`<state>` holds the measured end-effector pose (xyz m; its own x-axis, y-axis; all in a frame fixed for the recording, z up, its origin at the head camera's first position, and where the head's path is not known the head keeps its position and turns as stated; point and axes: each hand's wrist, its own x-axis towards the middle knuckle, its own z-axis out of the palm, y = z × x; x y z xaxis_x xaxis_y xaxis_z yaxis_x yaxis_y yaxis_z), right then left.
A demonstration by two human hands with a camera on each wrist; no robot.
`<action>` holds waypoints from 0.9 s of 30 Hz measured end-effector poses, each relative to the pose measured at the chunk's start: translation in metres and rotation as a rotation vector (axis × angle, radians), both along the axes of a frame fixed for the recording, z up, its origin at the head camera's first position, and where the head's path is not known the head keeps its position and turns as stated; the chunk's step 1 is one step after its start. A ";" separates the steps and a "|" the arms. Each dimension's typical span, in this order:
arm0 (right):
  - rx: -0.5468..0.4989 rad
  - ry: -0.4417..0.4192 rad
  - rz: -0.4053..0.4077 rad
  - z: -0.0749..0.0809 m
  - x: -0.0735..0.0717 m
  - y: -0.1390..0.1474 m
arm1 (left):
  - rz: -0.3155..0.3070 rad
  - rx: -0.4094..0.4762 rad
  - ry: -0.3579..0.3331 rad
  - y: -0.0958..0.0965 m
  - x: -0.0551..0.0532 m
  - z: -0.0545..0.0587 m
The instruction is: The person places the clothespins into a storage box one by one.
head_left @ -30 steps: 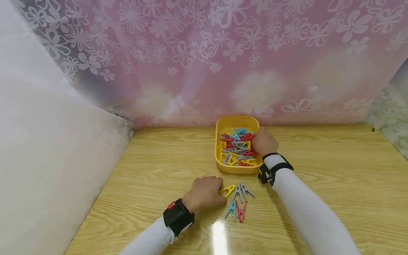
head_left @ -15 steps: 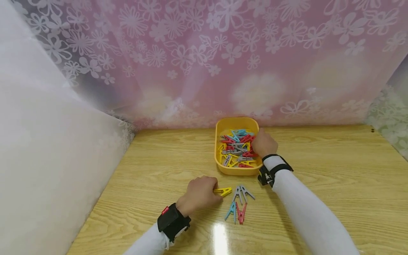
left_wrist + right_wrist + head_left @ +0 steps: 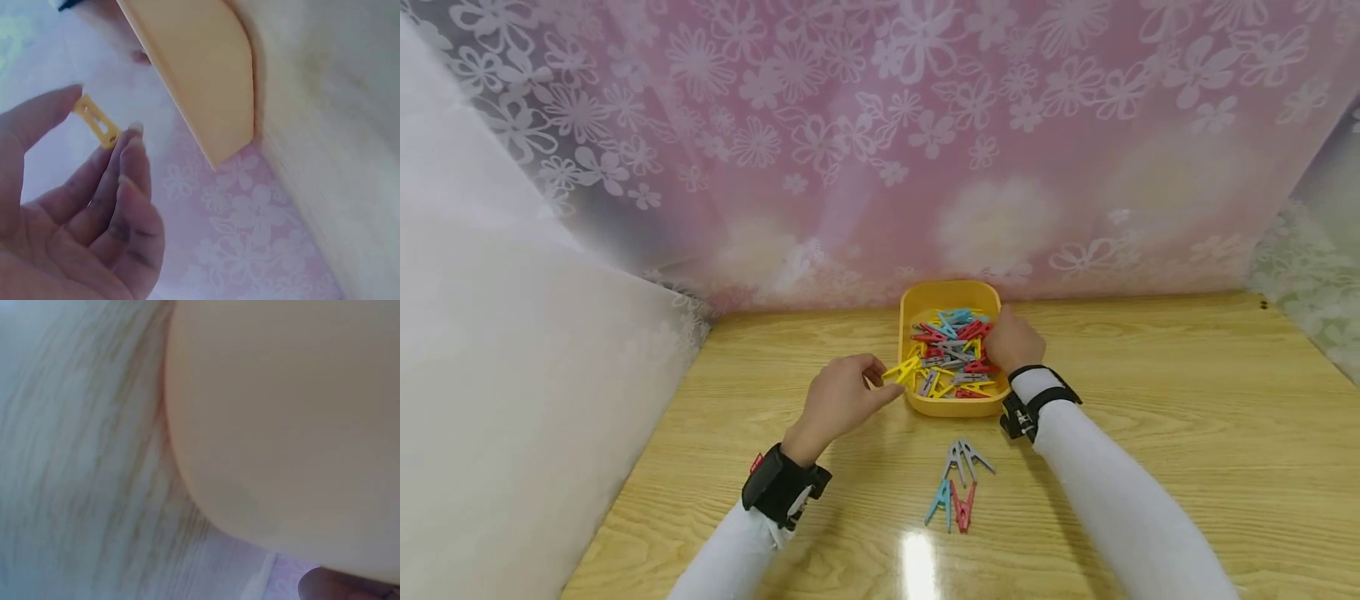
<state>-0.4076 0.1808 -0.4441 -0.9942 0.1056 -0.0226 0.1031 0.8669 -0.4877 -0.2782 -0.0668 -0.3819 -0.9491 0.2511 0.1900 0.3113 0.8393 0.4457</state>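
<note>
My left hand [image 3: 835, 400] pinches a yellow clothespin [image 3: 905, 369] between thumb and fingertips, over the left rim of a yellow plastic bin [image 3: 958, 408]. In the left wrist view the clothespin [image 3: 97, 122] spans from thumb to fingers, beside the bin's outer wall [image 3: 206, 75]. My right hand [image 3: 1015, 340] grips the bin's right rim, its fingers partly hidden on the inside. The right wrist view is mostly filled by the bin's wall [image 3: 281, 425], with a bit of a finger [image 3: 337, 587] at the bottom. Inside the bin lie several mixed clothespins [image 3: 955, 354].
On the wooden table [image 3: 760, 358], in front of the bin, lie two grey clothespins [image 3: 955, 454], a blue one [image 3: 942, 502] and a red one [image 3: 962, 508]. A pink flowered cloth [image 3: 865, 167] hangs right behind the bin, and a white sheet [image 3: 512, 375] stands at the left.
My left hand has picked the yellow clothespin off the table beside the grey ones and carried it up to the bin's left rim. The right hand still holds the bin.
</note>
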 end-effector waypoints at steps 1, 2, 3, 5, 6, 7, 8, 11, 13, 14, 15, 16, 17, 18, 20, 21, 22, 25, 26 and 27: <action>0.002 0.001 0.000 -0.001 0.000 0.000 | 0.013 -0.002 0.009 0.003 -0.006 0.001; 0.005 0.003 0.000 -0.001 -0.001 0.000 | 0.025 -0.008 0.013 0.006 -0.012 0.002; 0.004 0.004 0.001 -0.002 -0.001 -0.001 | 0.033 -0.014 0.017 0.011 -0.017 0.004; 0.005 0.005 0.001 -0.002 -0.002 -0.001 | 0.041 -0.037 0.016 0.019 -0.029 0.005; 0.006 0.005 0.000 -0.002 -0.002 -0.001 | 0.040 -0.051 0.019 0.024 -0.034 0.006; 0.007 0.003 -0.002 -0.002 -0.002 -0.001 | 0.039 -0.062 0.020 0.029 -0.040 0.007; 0.007 0.003 -0.006 -0.002 -0.002 -0.001 | 0.037 -0.072 0.021 0.034 -0.045 0.008; 0.009 0.001 -0.014 -0.002 -0.002 -0.001 | 0.031 -0.079 0.037 0.047 -0.062 0.008; 0.008 0.003 -0.014 -0.002 -0.001 -0.001 | 0.028 -0.083 0.042 0.054 -0.072 0.006; 0.005 0.005 -0.013 -0.002 -0.001 -0.002 | 0.028 -0.090 0.043 0.056 -0.076 0.004; 0.004 0.007 -0.010 -0.003 -0.002 -0.002 | 0.028 -0.091 0.041 0.058 -0.080 0.003; 0.003 0.008 -0.005 -0.003 -0.002 -0.003 | 0.030 -0.099 0.039 0.058 -0.082 0.000; 0.001 0.010 -0.002 -0.003 -0.002 -0.003 | 0.029 -0.107 0.039 0.059 -0.083 -0.002; 0.002 0.010 0.001 -0.003 -0.001 -0.004 | 0.029 -0.112 0.037 0.058 -0.083 -0.005; 0.002 0.009 0.004 -0.003 -0.002 -0.005 | 0.033 -0.097 0.044 0.056 -0.081 -0.010; 0.006 0.003 0.003 -0.003 -0.002 -0.005 | 0.036 -0.085 0.056 0.054 -0.079 -0.012; 0.009 -0.002 0.001 -0.003 -0.002 -0.005 | 0.037 -0.073 0.076 0.053 -0.078 -0.015; 0.015 -0.011 -0.013 -0.001 -0.002 -0.003 | 0.048 -0.035 0.160 0.050 -0.071 -0.019; 0.017 -0.014 -0.016 -0.001 -0.002 -0.002 | 0.051 -0.023 0.191 0.049 -0.068 -0.020; 0.017 -0.017 -0.015 -0.001 -0.002 -0.002 | 0.059 -0.016 0.220 0.048 -0.065 -0.022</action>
<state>-0.4099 0.1789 -0.4447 -0.9919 0.1213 -0.0373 0.1245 0.8735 -0.4706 -0.3429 -0.0191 -0.4034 -0.8982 0.2012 0.3907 0.3501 0.8651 0.3592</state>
